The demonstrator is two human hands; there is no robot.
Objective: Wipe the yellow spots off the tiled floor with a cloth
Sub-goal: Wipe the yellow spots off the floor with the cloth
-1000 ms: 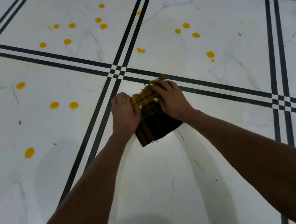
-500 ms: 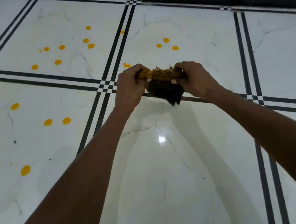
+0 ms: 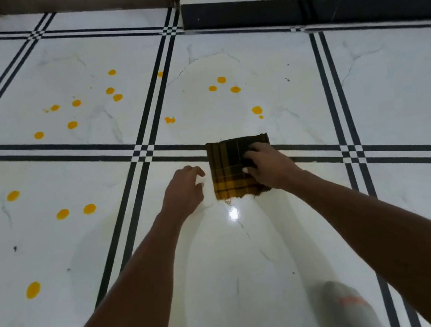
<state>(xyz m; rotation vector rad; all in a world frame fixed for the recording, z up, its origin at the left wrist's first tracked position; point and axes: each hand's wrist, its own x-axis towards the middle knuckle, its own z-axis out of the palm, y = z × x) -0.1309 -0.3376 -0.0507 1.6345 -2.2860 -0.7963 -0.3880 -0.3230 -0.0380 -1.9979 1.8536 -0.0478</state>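
A dark checked cloth point(image 3: 228, 170) with a yellow lower band lies folded flat on the white tiled floor point(image 3: 250, 256), across a black grout stripe. My right hand point(image 3: 266, 167) presses on its right half with fingers spread over it. My left hand point(image 3: 184, 189) hovers just left of the cloth, fingers apart, holding nothing. Yellow spots dot the floor: one point(image 3: 256, 109) just beyond the cloth, a group of three point(image 3: 221, 79) farther off, a smeared one point(image 3: 169, 119), several point(image 3: 76, 103) on the far left tile, and several point(image 3: 62, 214) on the near left tile.
A dark skirting board point(image 3: 298, 11) and white wall run along the far side. A brown door or panel point(image 3: 78, 1) stands at the far left. A grey-clad knee or foot point(image 3: 344, 301) shows at the bottom right. A bright light reflection point(image 3: 233, 213) lies below the cloth.
The cloth, held up bunched between both hands half a second ago, now lies flat on the floor. My left hand has let go; my right hand rests on it.
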